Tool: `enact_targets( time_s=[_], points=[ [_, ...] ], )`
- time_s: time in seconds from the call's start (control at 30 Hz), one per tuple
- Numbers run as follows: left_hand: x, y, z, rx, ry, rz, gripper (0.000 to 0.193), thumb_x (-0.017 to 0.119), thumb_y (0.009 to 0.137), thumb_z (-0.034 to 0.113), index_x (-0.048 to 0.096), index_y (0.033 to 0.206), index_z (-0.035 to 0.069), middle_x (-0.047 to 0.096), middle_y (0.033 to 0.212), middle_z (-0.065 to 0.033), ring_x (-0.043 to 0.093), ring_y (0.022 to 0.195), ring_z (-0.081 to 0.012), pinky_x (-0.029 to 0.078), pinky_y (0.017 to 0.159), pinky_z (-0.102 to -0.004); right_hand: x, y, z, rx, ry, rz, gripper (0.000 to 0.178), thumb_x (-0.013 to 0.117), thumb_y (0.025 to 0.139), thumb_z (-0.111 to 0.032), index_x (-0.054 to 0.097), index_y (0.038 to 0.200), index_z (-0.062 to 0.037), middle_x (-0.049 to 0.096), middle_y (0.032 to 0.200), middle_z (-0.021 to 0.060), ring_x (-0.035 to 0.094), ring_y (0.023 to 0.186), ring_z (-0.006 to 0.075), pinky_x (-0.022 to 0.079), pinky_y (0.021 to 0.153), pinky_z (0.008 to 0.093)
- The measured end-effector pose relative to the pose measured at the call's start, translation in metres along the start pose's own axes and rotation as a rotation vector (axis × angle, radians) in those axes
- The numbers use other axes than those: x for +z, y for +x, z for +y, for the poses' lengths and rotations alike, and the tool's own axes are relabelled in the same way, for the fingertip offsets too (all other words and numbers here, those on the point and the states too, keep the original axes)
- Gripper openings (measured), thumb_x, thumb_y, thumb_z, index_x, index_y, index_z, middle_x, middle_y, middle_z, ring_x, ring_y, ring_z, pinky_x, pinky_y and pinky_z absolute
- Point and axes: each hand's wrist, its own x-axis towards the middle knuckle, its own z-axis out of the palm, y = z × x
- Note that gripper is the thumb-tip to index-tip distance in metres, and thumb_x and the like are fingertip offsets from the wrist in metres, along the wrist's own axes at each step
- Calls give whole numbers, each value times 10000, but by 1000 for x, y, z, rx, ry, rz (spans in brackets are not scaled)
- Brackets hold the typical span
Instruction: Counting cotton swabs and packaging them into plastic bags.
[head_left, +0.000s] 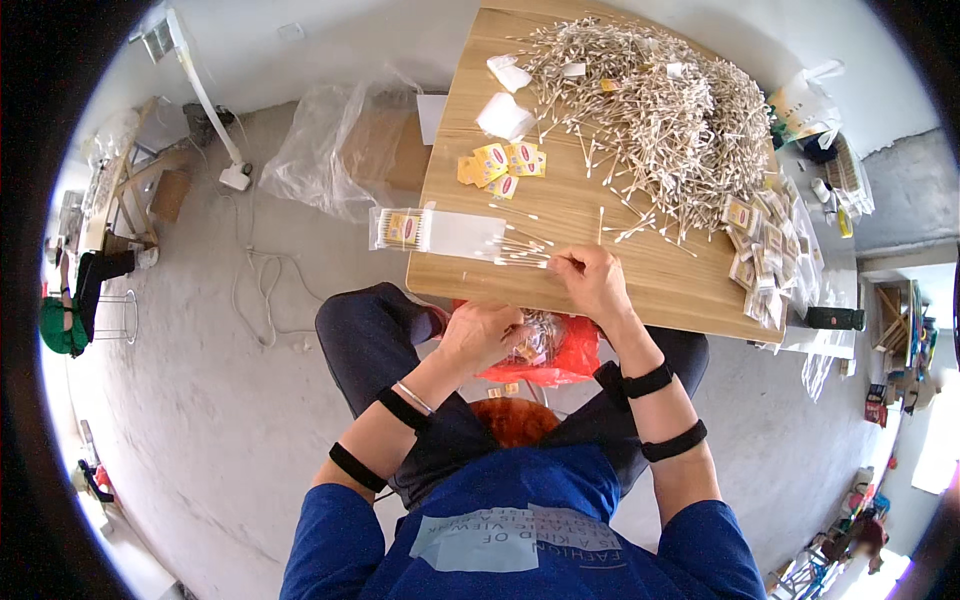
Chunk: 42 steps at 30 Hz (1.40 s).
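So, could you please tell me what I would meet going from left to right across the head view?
White upright pole → clear swab packet → yellow cards → large cotton-swab pile → heap of filled packets → dark green box-like item.

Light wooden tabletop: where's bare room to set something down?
The tabletop's front, between the bare right hand and clear plastic packets; a narrower patch left of the squarish white sheet. Crowded: back right, under heaped white-tipped cotton swabs.
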Motion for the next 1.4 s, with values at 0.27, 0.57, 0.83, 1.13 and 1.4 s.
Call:
enact_targets(
  time_s=[0.27, 0.57, 0.83, 1.13, 1.4],
  points=[
    [-10, 42, -26, -45, 116, 388, 726, 800, 642, 127, 462, 1282, 72, 496, 1263, -121, 437, 1196, -340, 361, 1022, -431, 38, 47, 8, -202, -261, 137, 121, 685, 777, -140, 693, 889, -95, 612, 907, 76, 558, 940, 298, 462, 829, 402],
    [-5, 59, -37, -107, 119, 405, 842, 814, 632, 184, 395, 1344, 28, 416, 1379, -160, 346, 1312, -358, 308, 1083, -441, 49, 49, 8, -229, -169, 97, 159, 671, 760, -80, 668, 919, -91, 575, 925, 71, 520, 939, 306, 427, 827, 431],
    [-6, 62, -41, -37, 285, 267, 708, 689, 770, 219, 379, 1372, 10, 340, 1465, -163, 267, 1391, -318, 195, 1147, -446, 54, 39, 2, -204, -215, 205, 207, 646, 762, -89, 636, 969, -97, 566, 956, 82, 509, 965, 314, 406, 814, 436],
    [-5, 62, -36, 39, 360, 203, 580, 617, 849, 254, 431, 1348, 23, 401, 1410, -166, 317, 1359, -318, 241, 1139, -453, 3, 7, 51, 222, -450, 381, 122, 645, 800, -147, 590, 879, -71, 590, 914, 127, 543, 917, 346, 436, 792, 450],
    [-2, 58, -38, -13, 285, 310, 708, 655, 822, 256, 332, 1392, -11, 396, 1401, -193, 326, 1343, -355, 289, 1115, -436, 24, 34, 17, -133, -412, 194, 80, 616, 810, -128, 579, 847, -68, 584, 894, 109, 546, 912, 312, 438, 787, 431]
  ],
)
